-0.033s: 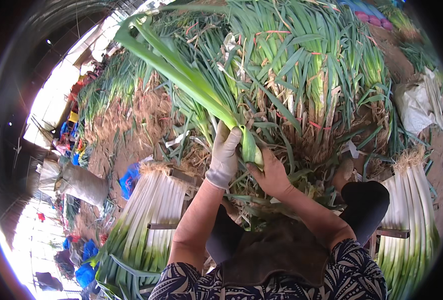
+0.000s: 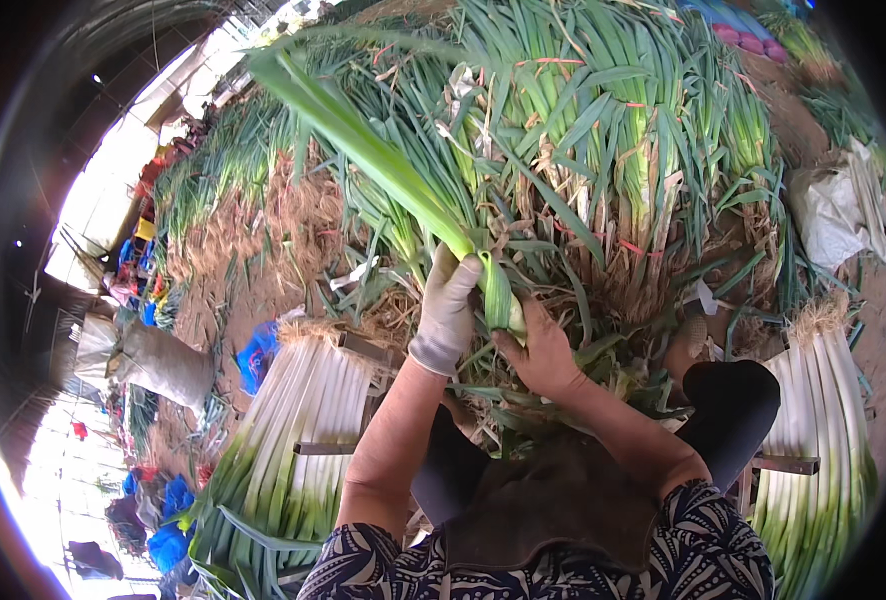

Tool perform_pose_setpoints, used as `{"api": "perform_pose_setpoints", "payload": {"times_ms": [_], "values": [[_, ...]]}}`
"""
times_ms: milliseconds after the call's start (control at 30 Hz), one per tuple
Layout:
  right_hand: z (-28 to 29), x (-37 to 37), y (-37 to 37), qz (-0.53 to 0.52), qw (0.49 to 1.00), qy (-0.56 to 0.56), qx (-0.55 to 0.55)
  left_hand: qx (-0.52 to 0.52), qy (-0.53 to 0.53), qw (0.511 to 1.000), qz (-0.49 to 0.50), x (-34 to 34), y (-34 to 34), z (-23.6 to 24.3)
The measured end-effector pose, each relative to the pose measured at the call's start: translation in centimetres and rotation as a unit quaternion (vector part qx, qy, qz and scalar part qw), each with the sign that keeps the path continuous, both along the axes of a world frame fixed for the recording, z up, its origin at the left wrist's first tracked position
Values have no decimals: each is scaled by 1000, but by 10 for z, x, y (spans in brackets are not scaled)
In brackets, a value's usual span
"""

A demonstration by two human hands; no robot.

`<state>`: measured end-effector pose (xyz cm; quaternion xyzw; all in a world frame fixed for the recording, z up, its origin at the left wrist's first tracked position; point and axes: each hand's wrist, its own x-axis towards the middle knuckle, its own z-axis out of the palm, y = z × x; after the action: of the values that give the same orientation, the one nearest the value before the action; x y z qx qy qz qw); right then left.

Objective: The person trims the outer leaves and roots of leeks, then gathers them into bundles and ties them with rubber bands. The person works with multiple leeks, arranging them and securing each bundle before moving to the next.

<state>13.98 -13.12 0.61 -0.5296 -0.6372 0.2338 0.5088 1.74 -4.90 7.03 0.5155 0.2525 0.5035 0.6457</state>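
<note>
A gloved left hand [image 2: 447, 308] and a bare right hand [image 2: 545, 352] wrap their fingers around 1 green onion [image 2: 403, 183] (leaves angling away to the left) over leaf-strewn ground [image 2: 203, 310], near the right edge of a metal rack [image 2: 325, 449] of white-stemmed onions [image 2: 298, 400].

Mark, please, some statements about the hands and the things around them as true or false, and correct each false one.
1. The left hand wears a pale glove. True.
2. The right hand wears a glove too. False: the right hand is bare.
3. The left hand grips a long green stalk. True.
4. White-stemmed stalks lie only at the person's left. False: there is a left pile and a right pile.
5. In the right pile, the root ends point toward the person. False: they point away.
</note>
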Motion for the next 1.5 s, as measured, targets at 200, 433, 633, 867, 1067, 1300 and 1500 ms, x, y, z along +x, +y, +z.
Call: {"api": "perform_pose_setpoints", "payload": {"times_ms": [200, 433, 633, 867, 1067, 1300, 1500], "values": [[-12, -8, 13, 184, 964, 122, -148, -94, -184, 973, -106, -39, 1, -23], [-12, -16, 42, 228, 845, 388, -288, -91, -240, 948, -188, -50, 16, -46], [-13, -24, 65, 131, 883, 349, -286, -60, -251, 955, -148, -55, 27, -58], [-21, -35, 74, 41, 997, -54, -30, -160, -162, 974, -2, -57, 30, -50], [-22, -38, 53, -2, 991, -120, -52, -205, -144, 966, 64, -60, 44, -67], [-126, 74, -54, -16, 848, -293, -441, -204, -148, 961, 110, -83, 57, -56], [-112, 99, -46, 94, 738, -418, -522, -166, -117, 978, 45, -70, 40, -56]]}}
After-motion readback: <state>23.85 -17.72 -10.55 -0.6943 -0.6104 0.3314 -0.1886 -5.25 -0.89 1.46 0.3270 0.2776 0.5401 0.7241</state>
